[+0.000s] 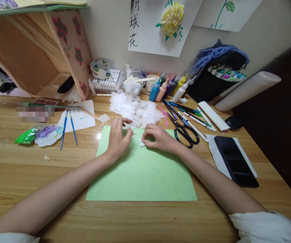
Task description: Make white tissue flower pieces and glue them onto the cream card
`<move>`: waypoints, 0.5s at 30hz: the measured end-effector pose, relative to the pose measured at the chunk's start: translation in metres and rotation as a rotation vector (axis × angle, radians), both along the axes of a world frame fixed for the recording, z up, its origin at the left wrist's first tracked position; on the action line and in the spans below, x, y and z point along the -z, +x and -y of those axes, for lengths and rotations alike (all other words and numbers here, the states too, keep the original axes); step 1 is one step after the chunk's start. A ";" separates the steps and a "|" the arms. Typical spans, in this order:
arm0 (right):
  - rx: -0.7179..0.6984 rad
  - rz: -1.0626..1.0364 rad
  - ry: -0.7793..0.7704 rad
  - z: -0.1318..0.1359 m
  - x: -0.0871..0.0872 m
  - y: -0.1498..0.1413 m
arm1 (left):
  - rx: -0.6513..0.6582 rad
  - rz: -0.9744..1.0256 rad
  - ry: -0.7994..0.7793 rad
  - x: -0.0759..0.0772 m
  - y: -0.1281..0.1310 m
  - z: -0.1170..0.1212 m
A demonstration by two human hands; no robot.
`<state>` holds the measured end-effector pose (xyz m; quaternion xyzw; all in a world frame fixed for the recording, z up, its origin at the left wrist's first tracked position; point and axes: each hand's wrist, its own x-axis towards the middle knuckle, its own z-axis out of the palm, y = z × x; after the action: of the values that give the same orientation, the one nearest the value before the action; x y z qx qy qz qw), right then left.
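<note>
A sheet of light green paper lies on the wooden table under both my hands. My right hand pinches a small piece of white paper between thumb and fingertips, just above or against the green sheet. To its left, my left hand hovers over the sheet's upper edge with thumb and forefinger apart and nothing visible between them. Just beyond my fingers spreads a heap of torn white tissue paper. Small dark green specks mark the green sheet.
Black-handled scissors and several pens lie right of the sheet, near a black phone-like case. Paint bottles stand behind the tissue heap. Two blue brushes and a flower-shaped palette lie left, before a cardboard box.
</note>
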<state>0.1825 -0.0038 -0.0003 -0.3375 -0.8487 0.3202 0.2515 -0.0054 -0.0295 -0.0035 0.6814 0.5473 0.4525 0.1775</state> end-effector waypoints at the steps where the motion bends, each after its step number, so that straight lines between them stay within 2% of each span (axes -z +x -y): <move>1: 0.040 -0.052 -0.063 -0.001 0.000 0.000 | 0.032 -0.017 -0.003 -0.001 0.000 0.001; 6: 0.289 -0.451 -0.543 -0.002 0.001 -0.004 | 0.227 -0.123 0.001 -0.006 0.003 0.007; 10: 0.272 -0.621 -0.923 0.006 0.000 -0.013 | 0.234 -0.080 0.102 -0.005 0.005 0.009; 12: 0.266 -0.648 -1.029 0.010 0.000 -0.016 | 0.249 -0.058 0.131 -0.005 0.005 0.009; 15: 0.247 -0.703 -1.060 0.013 0.002 -0.018 | 0.274 -0.032 0.162 -0.005 0.004 0.009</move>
<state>0.1643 -0.0166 -0.0020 -0.3862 -0.3974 0.7560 0.3485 -0.0013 -0.0382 0.0011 0.7690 0.4135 0.4557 0.1733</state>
